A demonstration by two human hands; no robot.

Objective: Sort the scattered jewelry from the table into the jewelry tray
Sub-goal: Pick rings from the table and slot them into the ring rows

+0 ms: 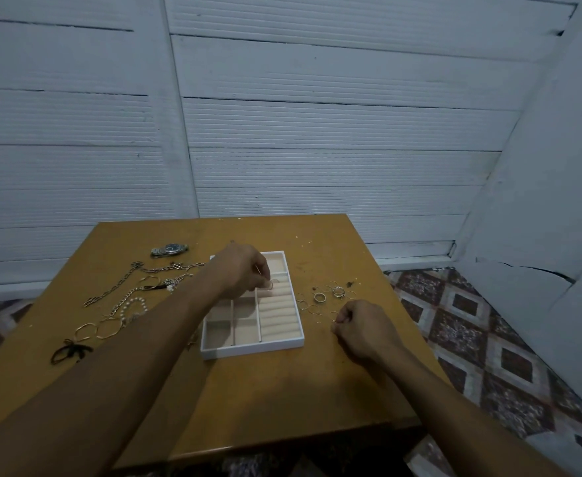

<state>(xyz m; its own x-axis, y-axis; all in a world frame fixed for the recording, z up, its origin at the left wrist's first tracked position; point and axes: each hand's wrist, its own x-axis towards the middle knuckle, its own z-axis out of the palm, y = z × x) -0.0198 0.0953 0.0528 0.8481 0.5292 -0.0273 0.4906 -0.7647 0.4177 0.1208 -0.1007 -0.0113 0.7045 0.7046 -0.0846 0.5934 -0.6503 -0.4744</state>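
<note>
The left hand (245,270) has its grip closed in a pinch: thumb and forefinger hold a thin ring (272,284), a fine metal loop, right over the far end of the jewelry tray (251,351). The ring sits at the top of the tray's right-hand column, which is padded with soft beige ridged rolls. The rest of that hand curls over the tray's far left part.

The right hand (362,328) lies on the worktop (282,390) just right of the tray, knuckles up and fingers curled in. Whether its grip holds anything I cannot tell (a faint wire loop shows at its fingertips, but too small to judge).

The tray is a flat rectangle with a white rim and beige velvety lining. Four square compartments show at its near left, and the left forearm hides any beyond.

Right of the tray, beyond the right hand, lie the scattered rings (320,297): thin hoops and a few chunkier bands, more than ten, too small to count exactly.

Left of the tray lie tangled link chains (124,284), one pearl bracelet (134,303), two wavy gold bangles (98,328) and one black looped piece (69,351). One steel wristwatch (170,249) with a dark dial sits beyond them. The worktop is smooth ochre wood.
</note>
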